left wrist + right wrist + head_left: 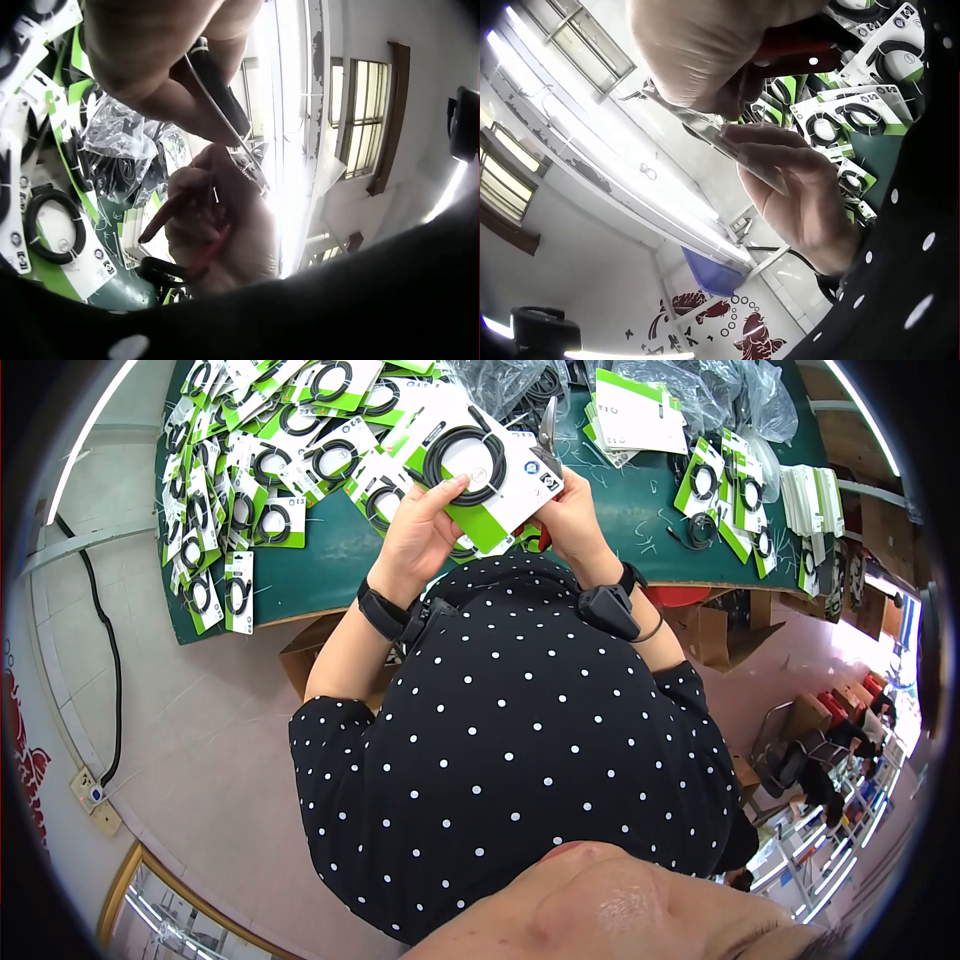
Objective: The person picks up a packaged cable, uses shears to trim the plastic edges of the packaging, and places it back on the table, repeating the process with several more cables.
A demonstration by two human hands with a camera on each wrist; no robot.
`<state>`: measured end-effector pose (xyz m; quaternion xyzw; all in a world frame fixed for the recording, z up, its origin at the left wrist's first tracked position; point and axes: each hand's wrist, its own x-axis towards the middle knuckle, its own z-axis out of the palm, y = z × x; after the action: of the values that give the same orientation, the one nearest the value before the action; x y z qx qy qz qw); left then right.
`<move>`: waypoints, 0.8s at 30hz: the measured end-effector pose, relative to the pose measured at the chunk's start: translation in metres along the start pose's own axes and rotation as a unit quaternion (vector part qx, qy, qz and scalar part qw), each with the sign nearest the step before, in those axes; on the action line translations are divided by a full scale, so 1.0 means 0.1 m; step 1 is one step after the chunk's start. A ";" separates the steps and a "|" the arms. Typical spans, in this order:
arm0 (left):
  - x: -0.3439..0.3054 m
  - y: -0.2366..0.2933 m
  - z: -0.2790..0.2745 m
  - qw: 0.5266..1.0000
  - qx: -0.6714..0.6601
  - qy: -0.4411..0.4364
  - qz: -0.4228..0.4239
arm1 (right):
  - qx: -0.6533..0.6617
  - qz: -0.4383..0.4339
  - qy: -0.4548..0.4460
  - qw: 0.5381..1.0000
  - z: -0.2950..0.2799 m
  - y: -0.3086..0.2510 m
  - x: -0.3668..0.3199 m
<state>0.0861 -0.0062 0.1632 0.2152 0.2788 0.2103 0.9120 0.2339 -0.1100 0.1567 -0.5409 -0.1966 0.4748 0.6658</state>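
A white and green card [490, 525] with a coiled black cable [432, 468] on it is held up between both hands at the table's near edge. The left hand [418, 538] pinches its left side, thumb on the front near the coil. At the card's right edge the right hand [577, 525] grips it and also a cutting tool [547, 435], whose metal jaws point up beside the card. Red handles [206, 259] of the tool show in the right hand [225, 225] in the left wrist view. In the right wrist view the card [757, 169] is edge-on.
Many carded cables [240, 510] cover the left of the green table [330, 545]. Clear plastic bags [690, 390] lie at the back right, near a stack of cards [640, 415]. More carded cables [745, 490] and a card stack [812, 500] are at the right.
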 end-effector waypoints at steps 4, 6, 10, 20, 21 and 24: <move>-0.01 0.08 0.02 0.993 0.065 0.033 0.093 | 0.018 0.007 0.001 1.000 -0.01 -0.07 -0.05; -0.01 0.08 0.00 0.987 0.086 0.048 0.128 | 0.016 0.008 -0.010 1.000 -0.05 -0.05 -0.05; 0.01 0.08 -0.04 0.986 0.084 0.061 0.132 | 0.010 0.011 -0.029 0.999 -0.08 -0.05 -0.07; -0.05 0.21 -0.12 0.982 0.142 0.023 0.122 | -0.075 0.049 0.005 0.996 -0.34 -0.32 0.03; -0.06 0.22 -0.12 0.980 0.155 0.017 0.122 | -0.074 0.049 0.006 0.996 -0.33 -0.33 0.05; -0.05 0.15 -0.04 0.980 0.166 -0.010 0.108 | -0.064 -0.017 -0.077 0.995 -0.29 -0.36 0.07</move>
<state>0.0758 0.0047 0.1700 0.3946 0.2758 0.2562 0.8382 0.2746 -0.1183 0.1783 -0.5413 -0.2861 0.4901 0.6205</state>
